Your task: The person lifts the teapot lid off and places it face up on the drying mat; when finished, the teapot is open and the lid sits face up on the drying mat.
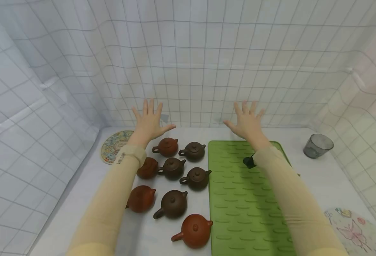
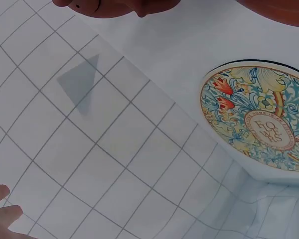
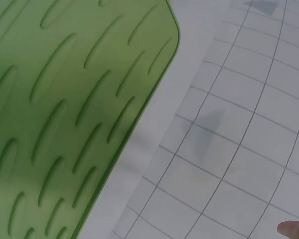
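My left hand (image 1: pixel 150 124) is held out with its fingers spread and nothing in it, beyond the teapots at the back of the table. Likewise spread and bare, my right hand (image 1: pixel 247 122) reaches past the far edge of a green ridged mat (image 1: pixel 236 192). Nearest the left hand is a reddish-brown teapot (image 1: pixel 168 147), with a dark brown teapot (image 1: pixel 194 151) to its right. Several more brown and red clay teapots stand toward the front, among them an orange-red teapot (image 1: pixel 196 231). Fingertips (image 2: pixel 5 214) show at the left wrist view's lower left corner.
A round patterned plate or trivet (image 2: pixel 254 84) lies at the back left, partly behind the left sleeve. On the mat, a small black object (image 1: pixel 248 162) is partly hidden by the right sleeve. A grey translucent cup (image 1: pixel 317 145) stands back right; a butterfly-patterned piece (image 1: pixel 354 231) lies front right.
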`<state>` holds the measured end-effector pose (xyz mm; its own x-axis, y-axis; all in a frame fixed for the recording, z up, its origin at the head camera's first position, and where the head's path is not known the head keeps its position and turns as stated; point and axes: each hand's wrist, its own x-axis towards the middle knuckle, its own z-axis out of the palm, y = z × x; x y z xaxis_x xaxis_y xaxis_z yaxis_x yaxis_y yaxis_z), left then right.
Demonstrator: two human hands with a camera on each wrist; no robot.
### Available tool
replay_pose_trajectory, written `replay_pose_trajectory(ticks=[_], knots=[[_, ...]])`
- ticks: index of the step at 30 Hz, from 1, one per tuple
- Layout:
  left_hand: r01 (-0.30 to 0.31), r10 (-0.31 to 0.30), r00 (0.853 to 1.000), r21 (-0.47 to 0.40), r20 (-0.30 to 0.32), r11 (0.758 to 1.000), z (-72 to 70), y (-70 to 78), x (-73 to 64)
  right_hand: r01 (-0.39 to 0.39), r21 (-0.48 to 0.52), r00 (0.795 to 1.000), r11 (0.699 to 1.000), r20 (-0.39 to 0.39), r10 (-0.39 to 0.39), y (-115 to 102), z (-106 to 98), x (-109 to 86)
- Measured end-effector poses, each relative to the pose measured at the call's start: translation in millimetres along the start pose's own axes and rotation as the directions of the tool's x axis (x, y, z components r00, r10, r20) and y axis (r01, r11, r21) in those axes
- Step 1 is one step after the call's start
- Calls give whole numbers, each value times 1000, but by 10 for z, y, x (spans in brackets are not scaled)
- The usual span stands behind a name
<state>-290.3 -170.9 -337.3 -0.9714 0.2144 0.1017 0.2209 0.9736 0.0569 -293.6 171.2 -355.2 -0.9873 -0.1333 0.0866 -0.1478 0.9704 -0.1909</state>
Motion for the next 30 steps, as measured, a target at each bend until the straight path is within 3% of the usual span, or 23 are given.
replay_pose_trajectory(ticks=[5, 8, 16, 20, 26, 30], knots=[[-44, 44, 999, -29, 21, 999, -23, 21, -8, 70, 68, 997, 995, -16, -70, -126, 58, -24], [-86, 95, 993, -123, 70, 989, -6, 41, -44, 128, 165, 991, 978, 5, -131, -245, 116, -67], [-181, 252, 959, -400, 133, 899, 233, 122, -176, 262, 359, 943, 896, 101, -316, -605, 398, -115], [-145, 270, 939, -470, 212, 871, 348, 189, -181, 282, 419, 926, 863, 117, -359, -727, 512, -104], [-110, 278, 911, -470, 304, 876, 459, 256, -162, 260, 485, 919, 835, 140, -368, -810, 636, -50], [-75, 261, 899, -462, 353, 884, 515, 330, -138, 254, 486, 918, 836, 152, -367, -869, 667, 2]])
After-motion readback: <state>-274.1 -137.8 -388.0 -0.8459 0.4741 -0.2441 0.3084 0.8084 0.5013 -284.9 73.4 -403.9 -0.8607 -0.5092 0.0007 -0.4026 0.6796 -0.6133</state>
